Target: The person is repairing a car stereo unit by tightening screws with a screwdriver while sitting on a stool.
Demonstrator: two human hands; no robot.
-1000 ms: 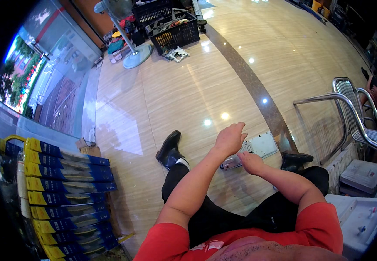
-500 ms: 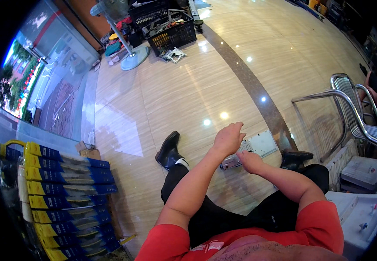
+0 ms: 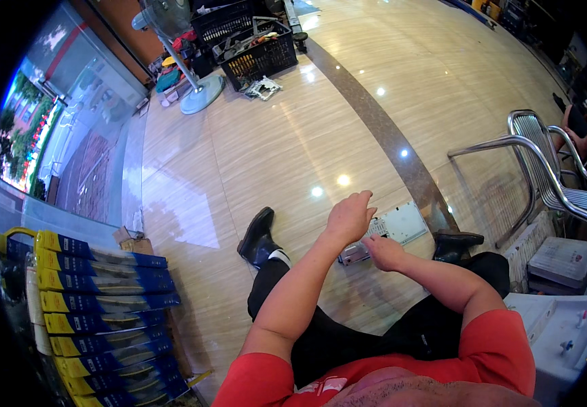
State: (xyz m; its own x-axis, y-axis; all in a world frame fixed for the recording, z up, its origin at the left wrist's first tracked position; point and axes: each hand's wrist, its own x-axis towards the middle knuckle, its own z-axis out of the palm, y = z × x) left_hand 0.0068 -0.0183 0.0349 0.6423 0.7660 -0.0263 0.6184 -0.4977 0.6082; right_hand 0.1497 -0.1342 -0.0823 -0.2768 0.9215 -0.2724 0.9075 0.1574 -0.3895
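A flat device (image 3: 405, 223) with a white metal panel lies on the floor between my boots, its near left part crowded with small components. Above that part is my left hand (image 3: 350, 217), back upward and fingers bent toward the right; anything in its grip is hidden. My right hand (image 3: 386, 253) comes in from the right, just nearer to me, with its fingers closed and their tips at the device's edge. Whether it pinches a small thing there is too small to tell.
Black boots (image 3: 257, 237) flank the device. At right are a metal chair (image 3: 527, 146), a stack of boxes (image 3: 562, 263) and a white basin (image 3: 564, 332); a person sits beyond. Blue-yellow packages (image 3: 107, 305) hang at left. A standing fan (image 3: 202, 95) and a black crate (image 3: 259, 61) stand ahead.
The whole view has shifted slightly, so the scene sits a little further left. Both hands stay over the device in nearly the same pose.
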